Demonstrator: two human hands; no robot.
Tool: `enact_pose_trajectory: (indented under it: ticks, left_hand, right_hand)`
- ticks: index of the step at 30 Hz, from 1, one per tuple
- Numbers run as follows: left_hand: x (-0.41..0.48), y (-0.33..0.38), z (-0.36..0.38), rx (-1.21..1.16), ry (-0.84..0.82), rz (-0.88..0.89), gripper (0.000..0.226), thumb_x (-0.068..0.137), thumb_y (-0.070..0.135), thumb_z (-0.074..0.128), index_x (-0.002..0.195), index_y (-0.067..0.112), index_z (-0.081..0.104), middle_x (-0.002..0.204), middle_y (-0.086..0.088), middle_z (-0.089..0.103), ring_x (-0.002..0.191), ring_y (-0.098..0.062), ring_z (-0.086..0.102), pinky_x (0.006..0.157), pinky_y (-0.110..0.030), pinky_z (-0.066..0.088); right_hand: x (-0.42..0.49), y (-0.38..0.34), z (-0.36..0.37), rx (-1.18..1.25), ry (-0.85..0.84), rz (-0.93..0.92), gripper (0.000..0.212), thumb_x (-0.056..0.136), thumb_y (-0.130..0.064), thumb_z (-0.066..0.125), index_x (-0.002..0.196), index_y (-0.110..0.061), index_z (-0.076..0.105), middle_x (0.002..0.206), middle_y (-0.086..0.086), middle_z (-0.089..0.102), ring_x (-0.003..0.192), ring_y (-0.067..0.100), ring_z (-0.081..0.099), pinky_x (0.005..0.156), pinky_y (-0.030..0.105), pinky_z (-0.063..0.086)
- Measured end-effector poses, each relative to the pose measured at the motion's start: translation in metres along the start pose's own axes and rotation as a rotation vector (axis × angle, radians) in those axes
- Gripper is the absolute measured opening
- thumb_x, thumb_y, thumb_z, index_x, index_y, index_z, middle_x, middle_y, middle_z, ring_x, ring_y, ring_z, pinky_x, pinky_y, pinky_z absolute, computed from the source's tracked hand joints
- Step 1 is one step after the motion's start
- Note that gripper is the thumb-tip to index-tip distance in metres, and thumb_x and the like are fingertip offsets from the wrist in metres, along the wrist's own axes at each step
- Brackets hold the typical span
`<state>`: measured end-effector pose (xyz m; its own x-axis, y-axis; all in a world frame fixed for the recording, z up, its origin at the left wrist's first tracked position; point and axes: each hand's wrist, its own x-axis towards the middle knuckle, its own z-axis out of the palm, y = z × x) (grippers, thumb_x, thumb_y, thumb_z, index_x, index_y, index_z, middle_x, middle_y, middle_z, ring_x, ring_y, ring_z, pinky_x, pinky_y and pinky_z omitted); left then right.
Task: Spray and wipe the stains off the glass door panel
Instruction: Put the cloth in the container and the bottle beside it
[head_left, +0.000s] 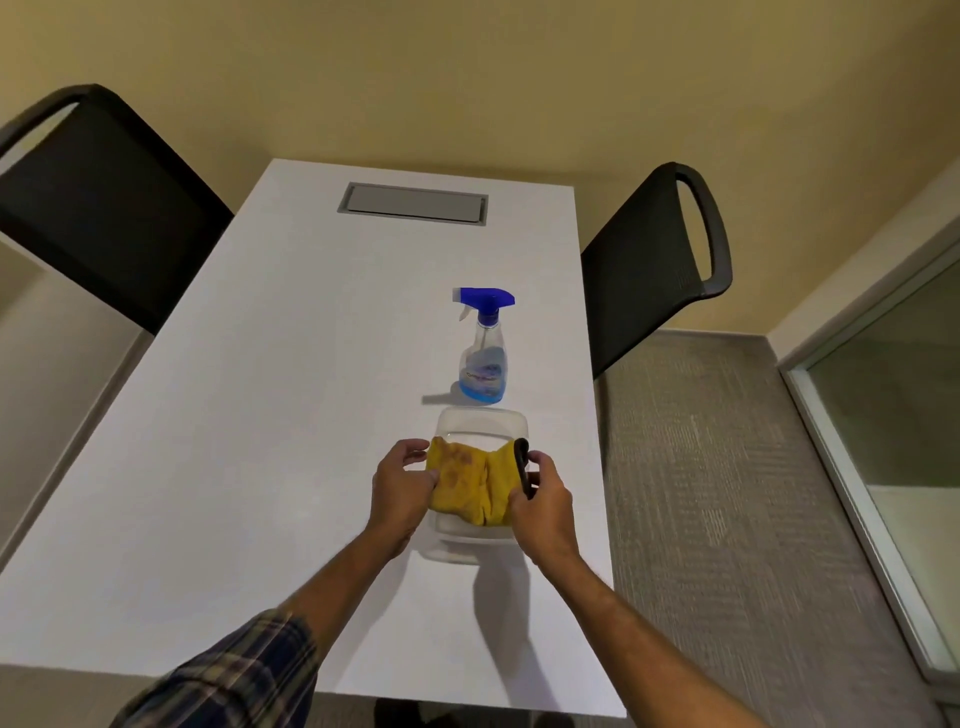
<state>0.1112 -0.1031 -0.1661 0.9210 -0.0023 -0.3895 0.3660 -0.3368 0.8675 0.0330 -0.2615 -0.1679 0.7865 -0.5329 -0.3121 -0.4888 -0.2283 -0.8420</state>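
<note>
Fingers (415, 449) of the left hand (402, 491) curl over the left edge of a yellow cloth (470, 480), thumb pressed against the fabric, pinching it. Right hand (543, 501) grips the cloth's right edge in the same manner, fingers closed on the fabric; a dark, narrow object (522, 465) stands up between this hand and the cloth (what it is cannot be told). Cloth is bunched and sagging between the two hands, with brownish marks on its left half. It is held over a clear plastic container (480, 421) that rests on a white table (260, 415). Spray bottle (484, 348), clear with a blue trigger head and a little blue liquid at the bottom, stands upright on the table just beyond the container, untouched. Glass panel (904, 395) in a pale frame is at the right edge of view, well apart from both hands; stains on it cannot be made out. Two black chairs flank the table, one at left (98, 208), one at right (654, 260). Left forearm wears a plaid sleeve (234, 675).
</note>
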Motion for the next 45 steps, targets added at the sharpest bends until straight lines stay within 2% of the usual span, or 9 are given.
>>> enact_pose_trajectory:
  ticks: [6, 11, 19, 24, 30, 37, 40, 43, 45]
  left_hand:
    - [-0.004, -0.012, 0.007, 0.042, -0.022, 0.074, 0.038, 0.092, 0.004, 0.068, 0.127, 0.015, 0.060, 0.126, -0.005, 0.064, 0.103, -0.030, 0.070, 0.085, -0.043, 0.063]
    - [-0.006, -0.017, 0.014, 0.088, -0.067, 0.096, 0.045, 0.092, -0.006, 0.060, 0.131, 0.016, 0.059, 0.129, -0.004, 0.064, 0.117, -0.031, 0.064, 0.096, -0.048, 0.060]
    - [-0.009, -0.024, 0.024, 0.216, -0.105, 0.117, 0.042, 0.097, -0.001, 0.058, 0.137, 0.012, 0.057, 0.140, -0.009, 0.061, 0.128, -0.028, 0.058, 0.110, -0.041, 0.050]
    - [-0.019, -0.026, 0.028, 0.282, -0.040, 0.202, 0.031, 0.098, 0.001, 0.059, 0.127, 0.008, 0.065, 0.129, -0.009, 0.068, 0.121, -0.025, 0.064, 0.100, -0.026, 0.048]
    - [-0.023, -0.023, 0.026, 0.466, 0.019, 0.378, 0.025, 0.092, 0.001, 0.063, 0.113, 0.010, 0.072, 0.117, -0.007, 0.073, 0.113, -0.028, 0.060, 0.102, -0.037, 0.046]
    - [0.003, 0.001, 0.031, 0.311, 0.017, 0.407, 0.027, 0.097, 0.011, 0.064, 0.124, 0.015, 0.066, 0.134, -0.003, 0.065, 0.127, -0.022, 0.056, 0.110, -0.039, 0.047]
    - [0.027, 0.018, 0.037, 0.257, -0.001, 0.399, 0.039, 0.100, 0.019, 0.062, 0.139, 0.020, 0.056, 0.146, 0.005, 0.056, 0.134, -0.013, 0.051, 0.114, -0.029, 0.041]
    - [0.053, 0.033, 0.043, 0.184, -0.084, 0.344, 0.048, 0.102, 0.021, 0.058, 0.148, 0.028, 0.045, 0.139, 0.018, 0.049, 0.126, -0.003, 0.047, 0.099, -0.003, 0.037]
    - [0.070, 0.039, 0.046, 0.134, -0.147, 0.278, 0.051, 0.103, 0.021, 0.057, 0.151, 0.030, 0.040, 0.140, 0.015, 0.048, 0.124, -0.006, 0.048, 0.096, -0.009, 0.040]
  right_hand:
    - [0.003, 0.008, 0.016, -0.057, 0.007, -0.027, 0.044, 0.101, -0.002, 0.054, 0.142, -0.017, 0.050, 0.119, 0.012, 0.070, 0.105, 0.024, 0.068, 0.088, 0.038, 0.061]
    - [0.005, 0.012, 0.026, -0.108, 0.004, -0.054, 0.047, 0.098, 0.006, 0.049, 0.140, -0.016, 0.050, 0.116, 0.010, 0.070, 0.106, 0.027, 0.068, 0.088, 0.038, 0.059]
    - [0.009, 0.025, 0.030, -0.182, -0.048, -0.076, 0.052, 0.096, 0.006, 0.046, 0.145, -0.013, 0.047, 0.129, 0.008, 0.065, 0.117, 0.027, 0.063, 0.100, 0.041, 0.054]
    - [0.013, 0.031, 0.031, -0.239, -0.083, -0.069, 0.059, 0.097, 0.005, 0.051, 0.152, -0.011, 0.039, 0.137, 0.010, 0.060, 0.125, 0.026, 0.059, 0.105, 0.041, 0.051]
    - [0.015, 0.032, 0.030, -0.192, -0.032, -0.081, 0.049, 0.101, -0.001, 0.050, 0.149, -0.010, 0.045, 0.134, 0.010, 0.062, 0.123, 0.025, 0.060, 0.104, 0.037, 0.051]
    - [0.038, -0.005, 0.029, -0.025, 0.133, -0.172, 0.045, 0.100, -0.006, 0.058, 0.144, -0.016, 0.051, 0.142, 0.003, 0.060, 0.128, 0.020, 0.057, 0.109, 0.042, 0.050]
    - [0.062, -0.027, 0.030, 0.066, 0.128, -0.149, 0.049, 0.100, -0.017, 0.063, 0.147, -0.019, 0.048, 0.148, 0.002, 0.055, 0.132, 0.021, 0.055, 0.110, 0.040, 0.050]
    - [0.093, -0.044, 0.029, 0.103, 0.103, -0.151, 0.057, 0.098, -0.023, 0.067, 0.149, -0.022, 0.043, 0.155, 0.001, 0.049, 0.137, 0.024, 0.052, 0.111, 0.043, 0.049]
    - [0.113, -0.050, 0.028, 0.098, 0.083, -0.170, 0.062, 0.097, -0.028, 0.068, 0.151, -0.023, 0.040, 0.158, 0.001, 0.045, 0.140, 0.025, 0.049, 0.111, 0.048, 0.048]
